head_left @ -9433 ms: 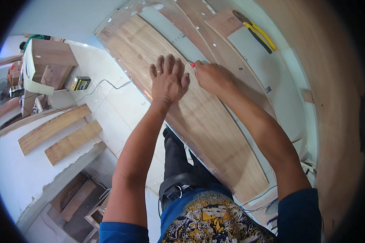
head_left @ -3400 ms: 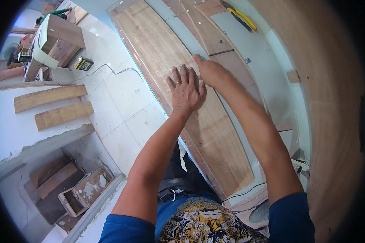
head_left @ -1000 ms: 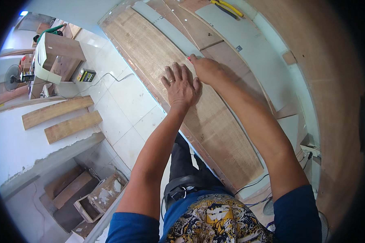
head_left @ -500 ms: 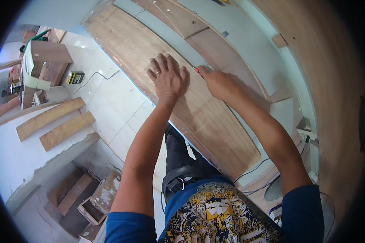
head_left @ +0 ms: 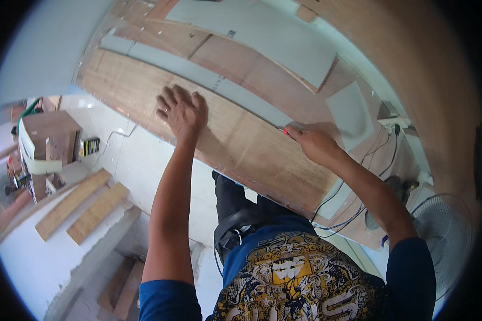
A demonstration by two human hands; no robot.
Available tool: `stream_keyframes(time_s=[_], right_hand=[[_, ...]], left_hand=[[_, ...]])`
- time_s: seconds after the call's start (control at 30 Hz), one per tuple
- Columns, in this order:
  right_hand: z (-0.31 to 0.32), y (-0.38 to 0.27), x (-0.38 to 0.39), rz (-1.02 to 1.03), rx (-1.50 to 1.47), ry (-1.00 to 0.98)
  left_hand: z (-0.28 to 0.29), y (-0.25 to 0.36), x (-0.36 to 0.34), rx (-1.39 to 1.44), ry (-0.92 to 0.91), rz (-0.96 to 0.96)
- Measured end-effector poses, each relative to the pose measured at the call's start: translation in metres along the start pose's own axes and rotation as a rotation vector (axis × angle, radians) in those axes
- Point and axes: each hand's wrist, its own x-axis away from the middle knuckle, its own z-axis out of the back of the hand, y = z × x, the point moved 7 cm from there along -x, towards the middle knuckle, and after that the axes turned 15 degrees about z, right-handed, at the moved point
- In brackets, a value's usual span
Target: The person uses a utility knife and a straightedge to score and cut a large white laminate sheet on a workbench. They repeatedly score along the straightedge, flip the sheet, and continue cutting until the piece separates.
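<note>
A long wooden panel (head_left: 241, 144) lies over a pale laminate sheet (head_left: 246, 101), which shows as a strip along the panel's far edge. My left hand (head_left: 183, 109) presses flat on the panel, fingers spread, a ring on one of them. My right hand (head_left: 316, 144) is closed around a small red tool (head_left: 290, 131) at the panel's far edge. Only the tool's red end shows; the fingers hide the rest, so its kind is unclear.
More pale sheet offcuts (head_left: 353, 115) lie at the back of the worktop. Black cables (head_left: 364, 160) run along its right side near a fan (head_left: 444, 235). Two wooden strips (head_left: 72, 203) rest on a white ledge at left, and a box-like wooden cabinet (head_left: 51, 139) stands beyond.
My right hand has moved with the red tool along the panel's far edge toward its right end. The view has turned; my left hand stays flat on the panel.
</note>
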Motion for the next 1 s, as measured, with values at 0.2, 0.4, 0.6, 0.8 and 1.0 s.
stream_keyframes(time_s=[0.2, 0.4, 0.6, 0.8, 1.0], right_hand=[[0.038, 0.028, 0.067, -0.124, -0.412, 0.666], [-0.04, -0.023, 0.013, -0.298, -1.555, 1.064], [-0.06, -0.069, -0.038, -0.119, -2.211, 1.528], [-0.09, -0.103, -0.072, -0.094, -2.24, 1.969], [-0.084, -0.129, -0.053, -0.47, -1.618, 1.948]], left_hand=[[-0.018, -0.007, -0.005, -0.029, -0.008, -0.004], [-0.019, -0.004, -0.006, -0.017, 0.1, -0.1], [-0.01, -0.031, -0.009, 0.354, 0.074, -0.362], [0.025, 0.063, 0.105, 0.492, -0.786, -1.007], [0.014, 0.115, 0.169, 0.107, -1.061, -1.285]])
